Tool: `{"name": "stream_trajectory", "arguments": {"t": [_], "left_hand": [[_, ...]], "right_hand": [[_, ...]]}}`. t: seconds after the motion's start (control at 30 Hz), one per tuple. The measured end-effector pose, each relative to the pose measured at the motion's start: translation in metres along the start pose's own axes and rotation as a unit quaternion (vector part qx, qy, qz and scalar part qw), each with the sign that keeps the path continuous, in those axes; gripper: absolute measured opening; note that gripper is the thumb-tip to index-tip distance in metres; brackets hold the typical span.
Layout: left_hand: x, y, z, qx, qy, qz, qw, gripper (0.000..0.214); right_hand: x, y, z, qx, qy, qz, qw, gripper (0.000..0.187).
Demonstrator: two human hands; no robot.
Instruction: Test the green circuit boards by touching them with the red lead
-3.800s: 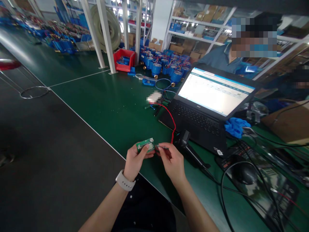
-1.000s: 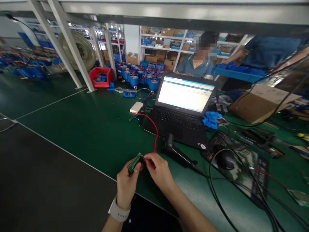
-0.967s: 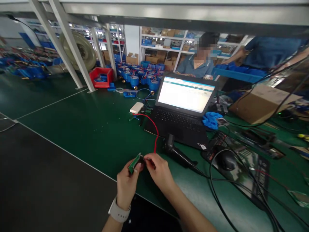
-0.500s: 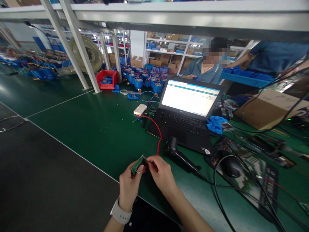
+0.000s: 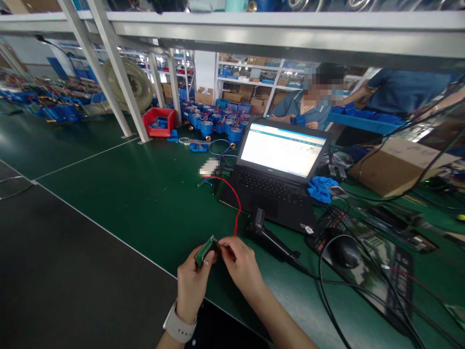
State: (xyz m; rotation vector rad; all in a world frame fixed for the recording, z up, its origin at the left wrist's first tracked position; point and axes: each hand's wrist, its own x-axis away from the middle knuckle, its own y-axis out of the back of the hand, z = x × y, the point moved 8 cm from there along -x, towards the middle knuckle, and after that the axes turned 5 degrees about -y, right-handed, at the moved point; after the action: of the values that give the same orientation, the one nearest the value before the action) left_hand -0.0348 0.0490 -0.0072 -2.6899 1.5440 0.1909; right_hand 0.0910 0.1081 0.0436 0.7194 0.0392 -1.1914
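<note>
My left hand [image 5: 192, 280] holds a small green circuit board [image 5: 203, 250] tilted on edge above the near edge of the green table [image 5: 145, 194]. My right hand [image 5: 240, 264] pinches the end of a red wire [image 5: 237, 208] against the board's right end. The wire runs up the table to a small white box [image 5: 209, 168] beside the laptop [image 5: 281, 169]. A white watch is on my left wrist.
A black handheld scanner [image 5: 269, 235] lies right of my hands, with a mouse [image 5: 345, 251] and black cables beyond. Blue meters [image 5: 218, 123] and a red bin [image 5: 160, 121] stand at the back. A cardboard box [image 5: 399, 165] sits far right. Two people work behind the laptop.
Since 3.8 s ago the board has turned from flat to on edge. My hands stay together on it; the view has shifted slightly.
</note>
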Motion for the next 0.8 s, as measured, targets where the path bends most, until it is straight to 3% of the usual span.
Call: {"name": "stream_trajectory", "arguments": {"t": [0.8], "left_hand": [[0.0015, -0.0009, -0.0016, -0.010, -0.001, 0.010, 1.000, 0.032]], "right_hand": [[-0.0005, -0.0006, -0.0017, -0.001, -0.004, 0.002, 1.000, 0.017]]}}
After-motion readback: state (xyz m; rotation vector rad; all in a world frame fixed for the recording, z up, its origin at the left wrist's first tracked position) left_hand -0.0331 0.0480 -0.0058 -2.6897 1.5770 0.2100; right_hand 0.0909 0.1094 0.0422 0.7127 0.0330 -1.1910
